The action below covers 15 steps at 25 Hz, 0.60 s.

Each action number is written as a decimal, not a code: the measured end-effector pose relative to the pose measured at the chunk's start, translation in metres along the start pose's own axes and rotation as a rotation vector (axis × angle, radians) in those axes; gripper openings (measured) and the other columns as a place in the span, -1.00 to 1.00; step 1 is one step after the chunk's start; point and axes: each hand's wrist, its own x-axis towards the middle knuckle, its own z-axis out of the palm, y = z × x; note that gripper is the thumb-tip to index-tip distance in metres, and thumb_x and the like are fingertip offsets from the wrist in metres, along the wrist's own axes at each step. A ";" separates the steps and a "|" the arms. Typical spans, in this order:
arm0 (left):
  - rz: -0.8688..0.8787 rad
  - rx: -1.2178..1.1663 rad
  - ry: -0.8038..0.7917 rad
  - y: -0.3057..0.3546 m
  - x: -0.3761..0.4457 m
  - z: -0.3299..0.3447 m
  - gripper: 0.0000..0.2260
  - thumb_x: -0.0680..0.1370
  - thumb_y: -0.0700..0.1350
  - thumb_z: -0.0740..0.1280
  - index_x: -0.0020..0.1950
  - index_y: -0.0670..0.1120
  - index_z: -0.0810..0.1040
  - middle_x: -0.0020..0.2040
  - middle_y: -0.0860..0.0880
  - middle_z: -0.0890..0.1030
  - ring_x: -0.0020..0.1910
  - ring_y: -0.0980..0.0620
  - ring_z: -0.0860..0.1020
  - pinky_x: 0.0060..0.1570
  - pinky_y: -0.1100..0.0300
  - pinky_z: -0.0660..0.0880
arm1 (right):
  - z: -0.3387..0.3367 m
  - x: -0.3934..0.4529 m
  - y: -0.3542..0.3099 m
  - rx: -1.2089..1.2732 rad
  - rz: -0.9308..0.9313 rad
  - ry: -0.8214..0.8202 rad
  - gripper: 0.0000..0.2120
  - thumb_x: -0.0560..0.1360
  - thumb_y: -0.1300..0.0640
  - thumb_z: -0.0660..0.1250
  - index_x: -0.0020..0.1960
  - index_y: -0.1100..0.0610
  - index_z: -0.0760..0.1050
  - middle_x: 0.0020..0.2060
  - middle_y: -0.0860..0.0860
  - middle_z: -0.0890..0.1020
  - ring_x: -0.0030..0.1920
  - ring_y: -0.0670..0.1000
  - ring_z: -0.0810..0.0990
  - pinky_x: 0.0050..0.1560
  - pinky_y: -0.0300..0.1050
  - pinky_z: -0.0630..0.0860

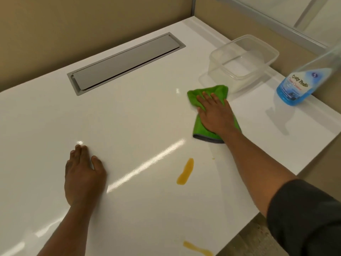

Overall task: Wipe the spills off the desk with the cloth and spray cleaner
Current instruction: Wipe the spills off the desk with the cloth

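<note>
My right hand [215, 113] lies flat on a folded green cloth [198, 127], pressing it onto the white desk [129, 115] at centre right. My left hand [83, 172] rests palm down on the desk at lower left, fingers apart, holding nothing. A yellow spill streak [185, 171] lies below the cloth, apart from it. A second yellow streak [197, 248] sits near the desk's front edge. A tiny yellow speck [214, 159] is beside my right forearm. The spray cleaner bottle [297, 85], with blue liquid, stands at the right by the wall.
A clear plastic container [243, 61] stands just behind the cloth, its lid under it. A grey cable hatch [125, 61] is set into the desk at the back. Beige partition walls [73, 24] close the back and right. The desk's front edge runs diagonally at lower right.
</note>
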 end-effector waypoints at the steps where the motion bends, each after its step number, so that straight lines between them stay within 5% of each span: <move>1: 0.007 -0.002 -0.002 0.000 0.000 0.000 -0.53 0.64 -0.04 0.05 0.56 -0.06 0.20 0.59 0.02 0.19 0.56 0.01 0.11 0.51 0.01 0.11 | -0.002 0.015 -0.011 -0.003 0.009 -0.004 -0.52 0.63 -0.11 -0.05 0.54 -0.11 0.09 0.56 -0.10 0.12 0.54 0.03 0.08 0.47 0.19 0.05; 5: 0.013 -0.018 0.001 -0.001 -0.002 -0.001 -0.49 0.61 0.03 -0.01 0.56 -0.02 0.19 0.59 0.04 0.18 0.56 0.03 0.10 0.50 -0.01 0.11 | -0.004 0.021 -0.049 -0.003 -0.294 -0.069 -0.52 0.64 -0.05 0.01 0.55 -0.03 0.10 0.56 -0.02 0.13 0.55 0.07 0.09 0.49 0.10 0.03; 9: 0.011 -0.012 -0.003 -0.001 -0.002 -0.003 -0.51 0.63 0.00 0.01 0.57 -0.04 0.19 0.59 0.04 0.18 0.56 0.02 0.11 0.51 0.01 0.09 | -0.003 -0.045 0.003 0.030 -0.704 -0.031 -0.55 0.60 0.04 0.14 0.49 0.04 0.29 0.49 0.00 0.31 0.49 0.06 0.26 0.47 0.00 0.14; 15: -0.013 -0.017 -0.013 -0.001 0.001 -0.001 -0.52 0.63 -0.01 0.04 0.56 -0.06 0.21 0.59 0.03 0.18 0.56 0.02 0.10 0.50 0.03 0.11 | -0.019 0.011 0.038 0.004 -0.402 -0.030 -0.57 0.64 0.00 0.12 0.50 -0.06 0.24 0.51 -0.06 0.27 0.51 0.05 0.20 0.45 0.11 0.15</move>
